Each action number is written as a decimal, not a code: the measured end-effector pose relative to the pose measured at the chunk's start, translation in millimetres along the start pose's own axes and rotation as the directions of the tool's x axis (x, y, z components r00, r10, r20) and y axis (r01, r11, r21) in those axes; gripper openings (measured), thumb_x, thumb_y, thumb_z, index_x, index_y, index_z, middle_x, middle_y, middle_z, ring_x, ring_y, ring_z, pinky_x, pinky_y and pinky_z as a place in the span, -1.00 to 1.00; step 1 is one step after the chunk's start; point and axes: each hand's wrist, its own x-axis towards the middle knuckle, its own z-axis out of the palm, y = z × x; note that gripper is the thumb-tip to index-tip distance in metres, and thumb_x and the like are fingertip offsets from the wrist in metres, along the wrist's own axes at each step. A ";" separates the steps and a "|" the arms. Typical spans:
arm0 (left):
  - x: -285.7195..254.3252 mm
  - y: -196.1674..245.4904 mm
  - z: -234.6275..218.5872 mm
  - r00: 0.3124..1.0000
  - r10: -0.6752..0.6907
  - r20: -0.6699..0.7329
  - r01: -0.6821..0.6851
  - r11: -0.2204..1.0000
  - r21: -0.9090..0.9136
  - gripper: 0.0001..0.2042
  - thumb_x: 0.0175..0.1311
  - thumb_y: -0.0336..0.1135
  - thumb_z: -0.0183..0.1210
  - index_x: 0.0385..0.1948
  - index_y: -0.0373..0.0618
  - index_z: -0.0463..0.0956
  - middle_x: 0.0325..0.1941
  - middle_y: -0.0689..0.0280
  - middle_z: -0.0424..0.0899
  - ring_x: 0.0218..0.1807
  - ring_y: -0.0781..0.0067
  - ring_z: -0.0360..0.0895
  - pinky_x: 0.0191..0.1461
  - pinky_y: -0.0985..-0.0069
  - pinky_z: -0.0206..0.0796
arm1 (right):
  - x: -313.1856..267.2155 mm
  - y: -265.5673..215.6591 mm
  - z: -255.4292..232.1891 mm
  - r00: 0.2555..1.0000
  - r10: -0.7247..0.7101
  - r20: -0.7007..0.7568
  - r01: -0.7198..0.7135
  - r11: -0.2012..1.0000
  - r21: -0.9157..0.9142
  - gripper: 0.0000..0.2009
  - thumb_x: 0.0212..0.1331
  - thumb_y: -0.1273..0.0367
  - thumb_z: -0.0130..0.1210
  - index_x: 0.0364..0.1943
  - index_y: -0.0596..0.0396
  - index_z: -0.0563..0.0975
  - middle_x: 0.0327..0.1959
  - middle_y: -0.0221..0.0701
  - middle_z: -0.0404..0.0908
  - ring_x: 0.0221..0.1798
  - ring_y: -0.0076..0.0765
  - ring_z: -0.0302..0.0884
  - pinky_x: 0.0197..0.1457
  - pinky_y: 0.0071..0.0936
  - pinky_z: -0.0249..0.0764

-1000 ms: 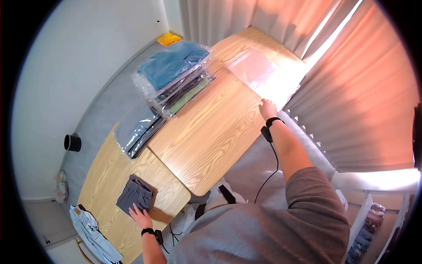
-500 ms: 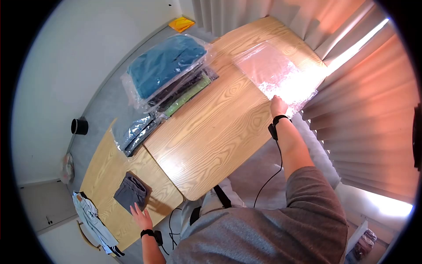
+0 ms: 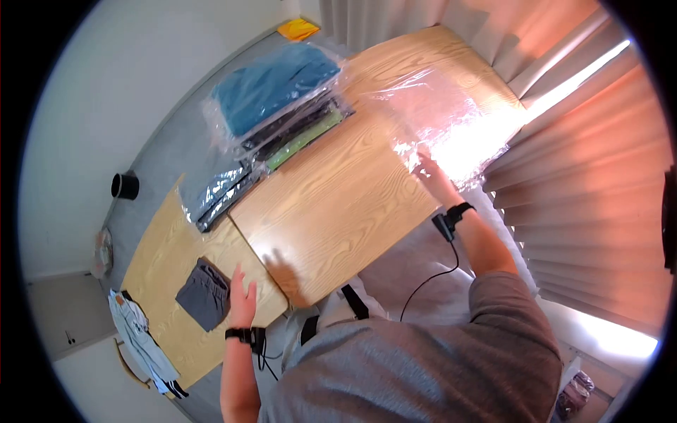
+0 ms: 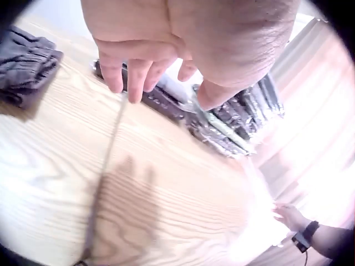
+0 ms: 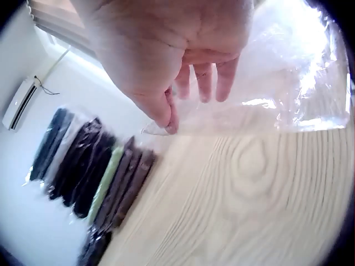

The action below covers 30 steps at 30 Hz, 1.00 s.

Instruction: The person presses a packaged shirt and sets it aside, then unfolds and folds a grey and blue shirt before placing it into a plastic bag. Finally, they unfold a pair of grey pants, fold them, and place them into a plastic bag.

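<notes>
My right hand [image 3: 436,180] pinches the edge of a clear plastic bag [image 5: 277,102] between thumb and forefinger, its other fingers extended. The bag's near edge is raised in the right wrist view, and strong glare covers much of it in the head view. Over the lower table, my left hand [image 3: 243,299] holds nothing, its fingers spread loosely and its shadow falling on the wood. To its left lies a folded pair of dark grey pants [image 3: 203,296] with a gathered elastic waistband, also visible in the left wrist view.
A stack of bagged garments [image 3: 278,88], blue on top, stands at the back table edge. Another bagged dark garment [image 3: 218,201] lies beside it. Light blue clothing [image 3: 141,338] hangs over the left edge. Curtains [image 3: 578,190] border the right side.
My left hand has left the grey pants and moved up and right. My right hand has drawn the bag's edge slightly left and toward the table's middle.
</notes>
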 end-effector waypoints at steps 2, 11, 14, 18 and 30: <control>16.2 22.7 13.2 0.997 -0.015 0.076 0.030 0.978 -0.207 -0.43 0.25 -0.47 0.02 0.33 -0.12 0.07 0.30 0.09 0.27 0.18 0.20 0.36 0.21 0.37 0.22 | -31.2 -41.7 28.2 0.986 0.030 0.165 -0.004 0.988 -0.153 -0.82 0.11 0.40 0.14 -0.23 0.17 0.55 0.26 -0.19 0.34 0.16 -0.27 0.44 0.15 -0.40 0.38; 36.2 78.9 40.5 0.803 -0.007 0.596 0.357 0.807 -0.470 -0.47 0.37 -0.05 -0.05 0.36 0.19 0.06 0.38 0.28 0.16 0.26 0.42 0.27 0.19 0.38 0.22 | -139.4 -149.7 183.1 0.805 -0.230 0.547 0.063 0.950 0.306 -0.87 0.10 0.35 0.15 -0.38 0.11 0.52 0.32 -0.23 0.25 0.22 -0.09 0.36 0.22 -0.34 0.30; 21.0 68.6 35.8 0.827 0.015 0.563 0.351 0.767 -0.537 -0.57 0.39 -0.09 -0.08 0.26 0.06 0.24 0.13 0.38 0.43 0.10 0.51 0.37 0.10 0.44 0.32 | -149.4 -206.5 204.2 0.665 -0.032 0.746 -0.102 0.986 0.134 -0.87 0.12 0.36 0.14 -0.37 0.13 0.51 0.25 -0.19 0.34 0.17 -0.11 0.39 0.23 -0.35 0.28; 1.9 6.0 35.3 0.926 -0.067 0.371 0.277 0.788 -0.550 -0.66 0.36 -0.27 -0.04 0.13 -0.15 0.36 0.01 0.28 0.51 -0.12 0.53 0.51 -0.09 0.52 0.41 | -159.9 -235.4 243.9 0.606 -0.233 0.761 0.087 0.970 0.228 -0.81 0.19 0.30 0.07 -0.32 0.18 0.52 0.14 -0.14 0.44 0.09 -0.13 0.45 0.16 -0.35 0.32; -187.3 -206.5 -165.7 0.794 -0.598 -0.108 0.260 0.495 -0.829 -0.54 0.06 -0.54 -0.02 0.10 -0.08 0.40 0.01 0.30 0.53 -0.26 0.60 0.51 -0.29 0.67 0.26 | -194.7 -254.2 420.0 0.782 0.410 0.469 -0.622 0.460 0.634 -0.62 0.29 0.05 -0.09 -0.22 0.13 0.45 -0.40 -0.39 0.53 -0.30 -0.45 0.47 -0.19 -0.54 0.37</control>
